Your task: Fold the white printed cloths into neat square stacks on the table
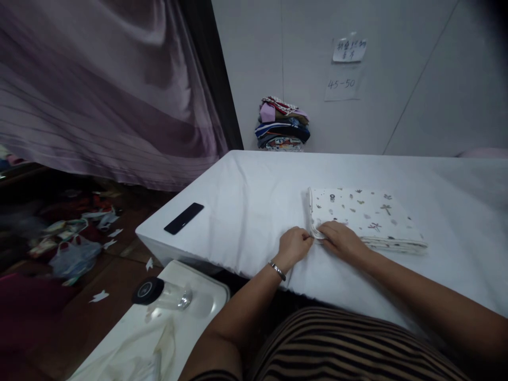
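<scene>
A white folded cloth (361, 211) printed with small plants and figures lies flat on the white-covered table (257, 201). At its near left corner, my left hand (294, 246) is closed, with thumb and fingertips pinched at the cloth's edge. My right hand (340, 239) lies over the same corner, just right of the left one, its fingers bent round the edge of the layers. The fingertips of the right hand are partly hidden. Stacked layers show along the cloth's near side.
A black phone (184, 218) lies near the table's left end. Beside the table, a white stand (119, 338) holds a glass jar with a black lid (148, 290). Folded fabrics (282, 124) are piled against the wall. A purple curtain (119, 90) hangs at left, above bags (75, 256) on the floor.
</scene>
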Tool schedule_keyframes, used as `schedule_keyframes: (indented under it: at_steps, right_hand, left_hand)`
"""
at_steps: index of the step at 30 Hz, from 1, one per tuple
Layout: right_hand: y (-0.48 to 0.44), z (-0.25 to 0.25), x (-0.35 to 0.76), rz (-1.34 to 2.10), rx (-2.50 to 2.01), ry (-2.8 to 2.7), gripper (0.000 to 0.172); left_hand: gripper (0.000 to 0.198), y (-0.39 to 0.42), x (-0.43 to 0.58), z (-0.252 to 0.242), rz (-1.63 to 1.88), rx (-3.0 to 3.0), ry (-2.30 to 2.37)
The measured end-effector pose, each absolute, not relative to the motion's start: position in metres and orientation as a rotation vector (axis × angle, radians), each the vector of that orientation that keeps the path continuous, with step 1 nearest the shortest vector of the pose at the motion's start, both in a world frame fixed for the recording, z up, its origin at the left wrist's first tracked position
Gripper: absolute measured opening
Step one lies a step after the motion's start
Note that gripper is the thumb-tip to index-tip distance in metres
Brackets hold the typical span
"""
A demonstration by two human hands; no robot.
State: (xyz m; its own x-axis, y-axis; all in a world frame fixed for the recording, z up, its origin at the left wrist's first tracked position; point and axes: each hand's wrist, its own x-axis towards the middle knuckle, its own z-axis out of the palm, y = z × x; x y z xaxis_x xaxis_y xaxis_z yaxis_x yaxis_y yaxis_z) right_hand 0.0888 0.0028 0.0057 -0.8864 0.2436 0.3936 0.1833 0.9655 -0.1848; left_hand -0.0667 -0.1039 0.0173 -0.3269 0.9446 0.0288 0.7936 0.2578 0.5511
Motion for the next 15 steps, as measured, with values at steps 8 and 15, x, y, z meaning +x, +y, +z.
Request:
schedule_keyframes:
  at_steps: [8,15]
  right_hand:
    - [-0.007,0.001,0.088,0.059,-0.305,-2.651,0.026]
    - [0.015,-0.001,0.137,0.018,-0.166,-2.636,0.034]
  left_hand:
    - [0.028,-0.075,-0.071,0.026,1.019,1.37,2.156]
    - [0.021,-0.065,-0.063,0.01,0.981,1.368,2.161]
